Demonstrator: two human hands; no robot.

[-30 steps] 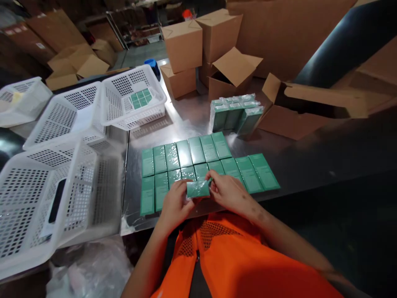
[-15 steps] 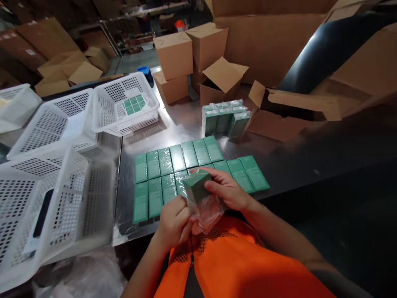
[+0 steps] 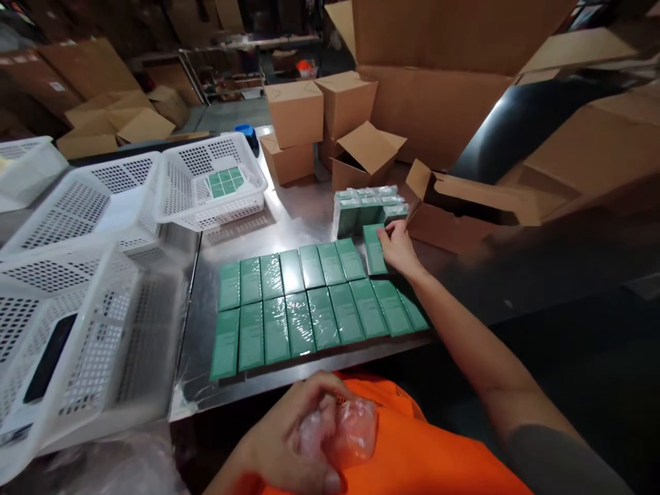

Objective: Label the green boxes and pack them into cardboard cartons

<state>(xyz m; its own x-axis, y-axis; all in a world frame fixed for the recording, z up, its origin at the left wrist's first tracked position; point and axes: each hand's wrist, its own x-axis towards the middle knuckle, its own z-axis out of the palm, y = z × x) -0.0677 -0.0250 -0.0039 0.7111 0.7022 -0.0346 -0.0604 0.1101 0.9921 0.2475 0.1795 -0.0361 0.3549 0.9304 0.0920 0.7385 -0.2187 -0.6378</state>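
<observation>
The right hand pinches a green, flat, rectangular box by its right edge, the fingers bent against it; the far side of this grip is hidden. The box is at the right end of the upper of two rows of shiny green boxes, but whether its underside touches the grey metal desk I cannot tell. The right forearm covers the right end of the lower row, and the pale printed lines are too small for reading.

The left hand curls its fingers around a crumpled, clear plastic film, in front of the orange vest; the palm side is partly hidden, and the wrist is cut off by the lower edge.

Behind the held box stand upright green packs in glossy wrap, partly covered by it. At the left, the white perforated plastic basket has smooth walls with small holes.

Half a second ago both hands were together at the box and film; now they are well apart, each with one of them.
</observation>
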